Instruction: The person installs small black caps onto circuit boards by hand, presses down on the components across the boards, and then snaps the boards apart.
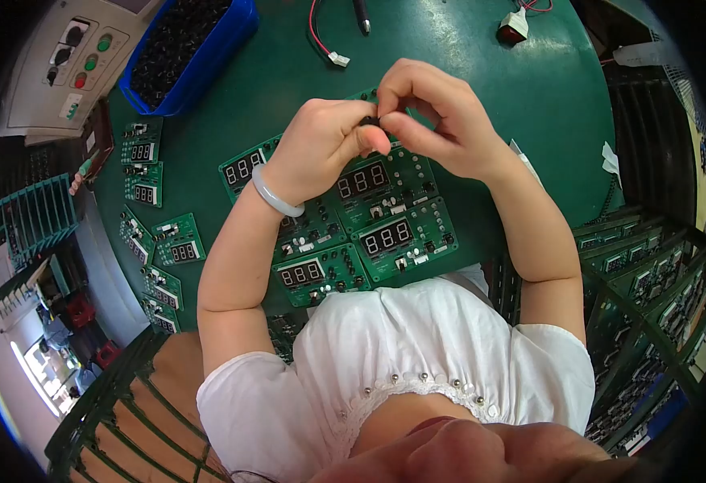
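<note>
Over a panel of joined green circuit boards (388, 236) with three-digit displays, my two hands meet at the fingertips. My left hand (320, 143), with a pale bangle (277, 193) on its wrist, pinches a small black part (371, 121). Thumb and forefinger of my right hand (437, 121) close together at the same part's right end. Its exact kind is too small to make out, and the fingers cover much of it. Beneath the hands, the upper boards are partly hidden.
A blue bin (192, 88) full of small black parts stands at upper left, beside a control box (75, 68) with buttons. Several separate display boards (179, 239) lie at left. A connector cable (337, 59), a pen-like tool (362, 16) and a red switch (513, 30) lie farther back. Board racks (651, 274) stand right.
</note>
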The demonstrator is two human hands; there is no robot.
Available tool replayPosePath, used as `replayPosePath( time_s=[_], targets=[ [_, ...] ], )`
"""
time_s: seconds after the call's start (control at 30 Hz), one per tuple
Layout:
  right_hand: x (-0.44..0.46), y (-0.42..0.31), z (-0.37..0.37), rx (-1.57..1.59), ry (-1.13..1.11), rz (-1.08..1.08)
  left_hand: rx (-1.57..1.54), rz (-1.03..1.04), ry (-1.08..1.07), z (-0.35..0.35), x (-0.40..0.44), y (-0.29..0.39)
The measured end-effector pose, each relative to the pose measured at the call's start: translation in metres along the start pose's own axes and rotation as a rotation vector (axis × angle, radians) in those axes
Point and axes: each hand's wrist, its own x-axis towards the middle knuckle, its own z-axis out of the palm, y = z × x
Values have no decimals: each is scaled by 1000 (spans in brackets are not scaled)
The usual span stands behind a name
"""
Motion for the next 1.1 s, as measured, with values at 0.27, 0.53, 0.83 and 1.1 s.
replayPosePath(
  time_s=[0.27, 0.53, 0.83, 1.1],
  targets=[
    [3, 23, -27, -566, 12, -95, -4, -187, 150, -5, -2, -1],
    [7, 33, -12, -796, -89, -1, 42, -245, 240, -13, -3, 1],
    [9, 31, -15, -707, -87, 4, 146, -247, 174, -12, -4, -6],
    [5, 27, -17, -691, -88, 32, 231, -276, 103, -11, -3, -5]
  ],
)
